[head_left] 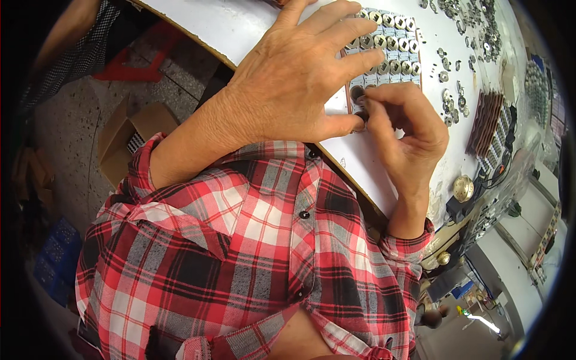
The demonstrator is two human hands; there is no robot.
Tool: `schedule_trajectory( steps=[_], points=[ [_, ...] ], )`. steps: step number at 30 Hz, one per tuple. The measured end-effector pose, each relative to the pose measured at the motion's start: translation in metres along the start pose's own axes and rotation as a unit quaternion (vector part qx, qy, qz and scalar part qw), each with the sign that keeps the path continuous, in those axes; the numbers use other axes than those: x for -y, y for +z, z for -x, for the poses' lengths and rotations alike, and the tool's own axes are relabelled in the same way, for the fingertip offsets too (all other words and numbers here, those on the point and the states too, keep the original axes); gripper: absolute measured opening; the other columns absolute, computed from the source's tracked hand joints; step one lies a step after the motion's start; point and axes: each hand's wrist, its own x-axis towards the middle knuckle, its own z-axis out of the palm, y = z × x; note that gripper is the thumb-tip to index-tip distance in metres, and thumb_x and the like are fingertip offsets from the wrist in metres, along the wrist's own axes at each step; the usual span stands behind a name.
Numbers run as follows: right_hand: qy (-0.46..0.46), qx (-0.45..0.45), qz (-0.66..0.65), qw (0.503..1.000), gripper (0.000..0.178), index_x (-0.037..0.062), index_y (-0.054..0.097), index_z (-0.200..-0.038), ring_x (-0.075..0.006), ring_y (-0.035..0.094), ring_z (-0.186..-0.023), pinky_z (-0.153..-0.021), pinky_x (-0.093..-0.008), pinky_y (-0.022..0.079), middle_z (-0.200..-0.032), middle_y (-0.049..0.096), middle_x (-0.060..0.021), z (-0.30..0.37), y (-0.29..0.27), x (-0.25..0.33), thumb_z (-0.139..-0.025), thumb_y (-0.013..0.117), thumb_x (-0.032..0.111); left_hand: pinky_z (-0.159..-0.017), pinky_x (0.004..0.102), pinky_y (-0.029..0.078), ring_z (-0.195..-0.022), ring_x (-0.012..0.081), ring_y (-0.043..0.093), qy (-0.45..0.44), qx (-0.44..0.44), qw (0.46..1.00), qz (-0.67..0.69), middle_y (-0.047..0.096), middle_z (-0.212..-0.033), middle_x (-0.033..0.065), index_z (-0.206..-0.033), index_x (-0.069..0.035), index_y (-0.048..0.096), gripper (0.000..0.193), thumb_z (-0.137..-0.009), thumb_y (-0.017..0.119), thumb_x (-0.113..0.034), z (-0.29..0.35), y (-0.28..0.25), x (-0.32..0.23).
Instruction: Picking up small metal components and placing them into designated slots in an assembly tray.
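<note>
A flat board (pixel 393 78) carrying rows of round silver metal parts (pixel 392 43) lies on the white table. My left hand (pixel 294 78) rests over its left side, palm down with fingers spread, hiding part of the rows. The left thumb tip reaches the near edge of the board, beside a dark round spot. At the board's near end, my right hand (pixel 411 123) is closed in a pinch, thumb and forefinger together close to a dark round spot (pixel 356 92). What the pinch holds, if anything, is too small and hidden to name.
Loose small metal parts (pixel 450 108) are scattered right of the board, with a larger heap (pixel 480 30) farther back. A stack of brown boards (pixel 485 125) stands at the right, near a round metal knob-like object (pixel 462 188). An open cardboard box (pixel 129 132) sits on the floor.
</note>
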Motion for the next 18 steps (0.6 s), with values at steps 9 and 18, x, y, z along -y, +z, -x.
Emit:
schedule_trajectory(
  steps=[9,18],
  points=[
    [0.021,0.010,0.010,1.000,0.012,-0.0020,0.071,-0.100,-0.0038,0.065,-0.073,-0.060,-0.0173,0.047,-0.092,0.070,-0.0015,0.0018,0.0031,0.0010,-0.090,0.069,-0.008,-0.106,0.0651,0.036,-0.133,0.0435,0.048,0.010,-0.006,1.000,-0.001,0.054,-0.135,0.0275,-0.131,0.002,0.063,0.070,-0.080,0.081,-0.043,0.0013,0.0026,0.0026],
    [0.014,0.041,0.013,0.999,0.009,-0.0026,0.070,-0.097,-0.0026,0.058,-0.069,-0.059,-0.0178,0.043,-0.085,0.062,0.0009,-0.0036,-0.0002,-0.0035,-0.090,0.067,-0.008,-0.106,0.0646,0.036,-0.133,0.0431,0.048,0.007,0.000,1.000,-0.011,0.056,-0.134,0.0267,-0.129,0.001,0.064,0.068,-0.081,0.081,-0.043,-0.0015,0.0021,0.0008]
  ],
)
